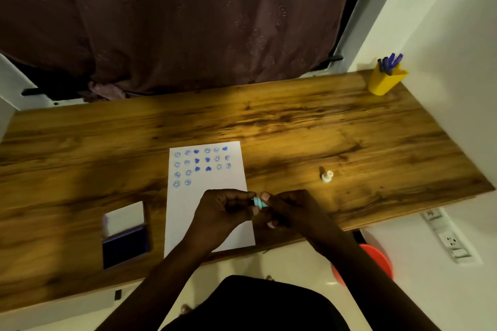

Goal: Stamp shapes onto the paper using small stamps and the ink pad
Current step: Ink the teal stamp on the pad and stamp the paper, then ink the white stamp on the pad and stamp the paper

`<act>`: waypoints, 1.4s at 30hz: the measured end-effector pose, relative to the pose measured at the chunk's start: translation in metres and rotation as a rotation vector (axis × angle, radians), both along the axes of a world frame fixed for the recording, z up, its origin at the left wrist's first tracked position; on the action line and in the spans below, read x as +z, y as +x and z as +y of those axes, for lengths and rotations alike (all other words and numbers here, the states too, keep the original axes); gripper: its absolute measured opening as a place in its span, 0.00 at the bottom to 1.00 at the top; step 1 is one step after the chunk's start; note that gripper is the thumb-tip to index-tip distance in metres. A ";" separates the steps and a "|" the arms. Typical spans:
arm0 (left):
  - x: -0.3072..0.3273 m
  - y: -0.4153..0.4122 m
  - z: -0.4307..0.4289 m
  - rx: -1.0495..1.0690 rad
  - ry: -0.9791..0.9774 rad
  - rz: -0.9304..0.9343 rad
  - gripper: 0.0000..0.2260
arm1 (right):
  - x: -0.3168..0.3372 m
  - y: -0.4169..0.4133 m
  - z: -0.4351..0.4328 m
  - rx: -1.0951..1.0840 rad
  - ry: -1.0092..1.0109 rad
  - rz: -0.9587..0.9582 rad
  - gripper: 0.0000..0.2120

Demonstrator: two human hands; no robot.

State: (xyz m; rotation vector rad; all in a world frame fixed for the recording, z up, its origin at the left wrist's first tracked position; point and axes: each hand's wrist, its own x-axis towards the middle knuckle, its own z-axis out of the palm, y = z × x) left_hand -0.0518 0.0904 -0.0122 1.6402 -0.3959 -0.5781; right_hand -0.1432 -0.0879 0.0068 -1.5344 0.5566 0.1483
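A white paper [207, 191] lies on the wooden desk [295, 126], its upper part covered with several blue smiley and heart prints. Over the paper's right edge, my left hand [226, 212] and my right hand [287, 209] meet, both pinching a small teal stamp [259, 202] between their fingertips. Left of the paper the ink pad [125, 243] lies open, its dark blue pad facing up and its white lid folded back. A small white stamp [327, 176] lies on the desk to the right.
A yellow cup [385, 80] with blue pens stands at the desk's far right corner. A dark curtain [188, 21] hangs behind the desk. A wall socket strip [447, 236] and an orange object [376, 258] sit below the desk's right end.
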 end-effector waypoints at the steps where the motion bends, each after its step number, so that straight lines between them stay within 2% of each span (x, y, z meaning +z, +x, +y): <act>1: -0.002 -0.001 -0.002 -0.009 0.009 0.005 0.21 | -0.003 -0.002 -0.004 0.003 0.003 0.000 0.15; 5: -0.012 -0.004 -0.012 -0.060 0.072 0.050 0.19 | -0.006 -0.011 -0.023 0.094 0.032 -0.006 0.15; 7: -0.016 -0.006 -0.015 -0.069 0.115 0.071 0.19 | -0.010 -0.015 -0.035 0.096 0.006 -0.016 0.10; 9: -0.020 -0.007 -0.016 -0.056 0.153 0.088 0.20 | -0.020 -0.017 -0.051 0.078 -0.214 -0.002 0.06; 11: -0.023 -0.008 -0.017 -0.033 0.183 0.095 0.19 | -0.032 -0.021 -0.063 0.135 -0.591 0.058 0.08; 13: -0.026 -0.008 -0.018 -0.016 0.205 0.087 0.17 | -0.040 -0.024 -0.065 0.185 -0.768 0.087 0.10; 21: -0.026 -0.010 -0.018 0.032 0.243 0.065 0.13 | -0.061 -0.024 -0.053 0.337 -0.930 0.100 0.07; 32: -0.027 -0.015 -0.020 0.037 0.250 0.059 0.11 | -0.060 -0.025 -0.053 0.370 -0.928 0.074 0.13; 36: -0.026 -0.013 -0.019 0.049 0.246 0.057 0.11 | -0.057 -0.024 -0.069 0.215 -0.890 0.060 0.18; 42: -0.025 -0.012 -0.021 0.048 0.248 0.043 0.11 | -0.055 -0.008 -0.130 -0.099 -1.128 0.016 0.19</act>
